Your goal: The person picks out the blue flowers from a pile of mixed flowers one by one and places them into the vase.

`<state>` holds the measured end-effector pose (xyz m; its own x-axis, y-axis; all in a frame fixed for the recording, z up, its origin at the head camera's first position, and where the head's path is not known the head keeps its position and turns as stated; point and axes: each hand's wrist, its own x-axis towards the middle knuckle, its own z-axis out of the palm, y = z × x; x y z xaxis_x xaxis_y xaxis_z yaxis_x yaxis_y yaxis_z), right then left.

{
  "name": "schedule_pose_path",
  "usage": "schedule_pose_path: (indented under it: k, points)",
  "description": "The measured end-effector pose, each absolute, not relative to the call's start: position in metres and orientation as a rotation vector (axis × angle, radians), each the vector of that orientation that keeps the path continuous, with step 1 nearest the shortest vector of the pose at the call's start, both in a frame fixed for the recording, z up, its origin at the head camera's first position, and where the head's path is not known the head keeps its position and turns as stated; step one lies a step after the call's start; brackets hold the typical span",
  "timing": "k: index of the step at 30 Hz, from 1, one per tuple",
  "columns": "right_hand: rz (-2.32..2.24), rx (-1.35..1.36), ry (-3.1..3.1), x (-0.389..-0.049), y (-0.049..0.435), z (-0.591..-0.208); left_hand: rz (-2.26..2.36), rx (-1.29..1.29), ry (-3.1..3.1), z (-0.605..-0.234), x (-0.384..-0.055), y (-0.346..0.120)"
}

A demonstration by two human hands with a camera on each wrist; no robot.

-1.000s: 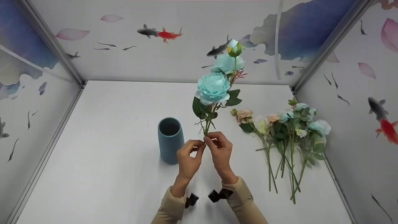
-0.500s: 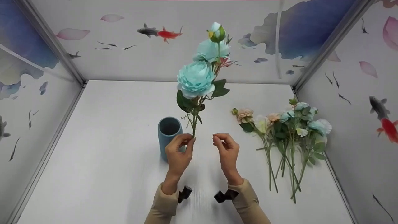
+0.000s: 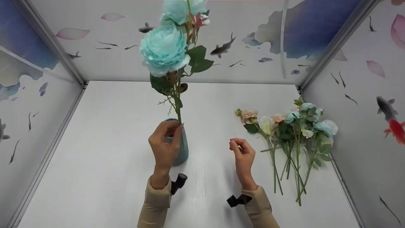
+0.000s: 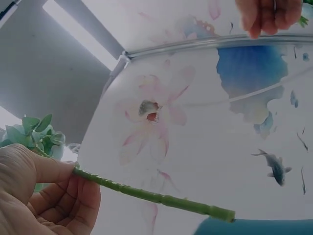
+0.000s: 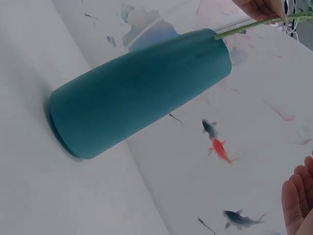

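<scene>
My left hand (image 3: 164, 147) pinches the green stem (image 4: 156, 197) of a light-blue artificial flower (image 3: 165, 50) between thumb and fingers. The spray stands upright, with dark leaves, a reddish sprig and a second bloom cut off by the top edge of the head view. Behind that hand is a blue-teal vase (image 3: 182, 148), its mouth partly hidden. In the right wrist view the stem's lower end lies right at the rim of the vase (image 5: 142, 95). Off to the right, my right hand (image 3: 245, 158) hovers with fingers loosely bent and nothing in them.
Several artificial flowers (image 3: 297, 133), peach, white and light blue, lie in a pile on the right of the white table (image 3: 104, 152), stems toward me. Painted walls (image 3: 110, 63) with fish and petals enclose the table at the back and both sides.
Both hands were at the stem; the right hand has let go and drawn back rightward. The left hand has carried the flower left and upward, over to the vase.
</scene>
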<state>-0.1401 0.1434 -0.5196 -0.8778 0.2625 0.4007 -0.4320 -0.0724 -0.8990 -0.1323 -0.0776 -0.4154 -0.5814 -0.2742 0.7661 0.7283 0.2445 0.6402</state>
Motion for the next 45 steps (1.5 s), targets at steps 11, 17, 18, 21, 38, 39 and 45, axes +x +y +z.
schedule_pose_path:
  k: [11,17,18,21,38,39,45]
  points:
    - [1.947,0.033,-1.749,-0.141,0.174,-0.530,-1.481,-0.385,-1.589,-0.397,-0.140,-0.093]
    - [1.929,-0.041,-1.704,-0.140,0.190,-0.536,-1.465,-0.373,-1.573,-0.397,-0.144,-0.096]
    - [1.931,-0.057,-1.698,-0.138,0.192,-0.533,-1.466,-0.369,-1.573,-0.396,-0.144,-0.097]
    - [1.939,-0.091,-1.678,-0.132,0.196,-0.526,-1.465,-0.364,-1.571,-0.394,-0.145,-0.098]
    - [1.918,-0.257,-1.610,-0.130,0.231,-0.549,-1.413,-0.331,-1.604,-0.407,-0.154,-0.098]
    - [1.915,-0.264,-1.612,-0.130,0.233,-0.550,-1.406,-0.327,-1.609,-0.408,-0.154,-0.098]
    - [1.905,-0.296,-1.597,-0.128,0.238,-0.550,-1.379,-0.312,-1.644,-0.402,-0.146,-0.094]
